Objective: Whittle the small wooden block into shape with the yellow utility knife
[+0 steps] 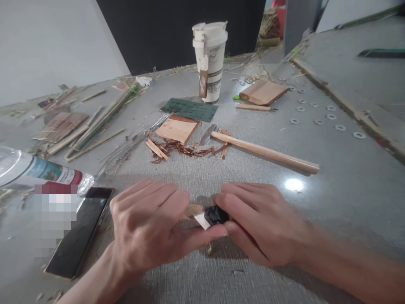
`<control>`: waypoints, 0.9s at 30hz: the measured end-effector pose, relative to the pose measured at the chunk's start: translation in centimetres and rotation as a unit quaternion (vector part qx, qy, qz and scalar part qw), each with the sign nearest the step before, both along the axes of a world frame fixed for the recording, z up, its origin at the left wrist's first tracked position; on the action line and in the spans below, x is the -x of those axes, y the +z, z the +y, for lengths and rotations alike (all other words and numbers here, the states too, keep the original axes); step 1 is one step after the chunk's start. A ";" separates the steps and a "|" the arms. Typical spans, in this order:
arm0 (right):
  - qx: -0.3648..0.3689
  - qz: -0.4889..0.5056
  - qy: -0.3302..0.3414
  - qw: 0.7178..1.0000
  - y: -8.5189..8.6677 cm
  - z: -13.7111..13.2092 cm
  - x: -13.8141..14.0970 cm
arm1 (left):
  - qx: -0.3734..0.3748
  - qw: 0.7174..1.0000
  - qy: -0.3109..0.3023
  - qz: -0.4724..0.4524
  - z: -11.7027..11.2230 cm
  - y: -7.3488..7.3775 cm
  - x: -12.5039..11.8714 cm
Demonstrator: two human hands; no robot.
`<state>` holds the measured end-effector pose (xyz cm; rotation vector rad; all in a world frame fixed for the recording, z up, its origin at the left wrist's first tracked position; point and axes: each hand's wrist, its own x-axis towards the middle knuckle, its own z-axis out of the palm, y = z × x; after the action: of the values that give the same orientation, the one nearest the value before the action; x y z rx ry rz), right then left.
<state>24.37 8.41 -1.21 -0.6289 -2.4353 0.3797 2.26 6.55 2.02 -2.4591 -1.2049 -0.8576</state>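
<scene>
My right hand is wrapped round a black utility knife, its short blade pointing left. The fingers of my left hand are curled over a small piece of wood, most of which they hide. My left thumb stretches along under the knife's head and meets my right thumb. The blade lies against or just in front of the wood; I cannot tell whether it cuts in. Beyond my hands lie reddish-brown shavings, a square wood block and a hammer with a pale wooden handle.
A lidded cup stands at the back, near green sandpaper. Farther right are another wood block, a thin wooden-handled tool and several washers. On the left lie a phone, a plastic bottle and bamboo strips.
</scene>
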 end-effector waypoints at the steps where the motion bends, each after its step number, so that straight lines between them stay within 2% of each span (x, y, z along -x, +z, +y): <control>1: 0.003 0.001 -0.001 1.000 0.0 0.0 0.0 | 0.001 1.000 0.000 0.001 0.0 0.0 0.0; 12: 0.053 0.008 -0.015 0.998 -0.5 -0.3 0.3 | 0.021 0.999 0.019 0.034 -0.2 0.0 0.1; 27: 0.041 0.014 -0.030 0.999 -0.7 -0.4 0.5 | 0.006 0.999 0.020 0.032 -0.1 0.0 0.0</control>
<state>23.91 8.03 -1.90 -0.7260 -2.3785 0.4636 2.24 6.46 2.00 -2.4448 -1.2353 -0.7566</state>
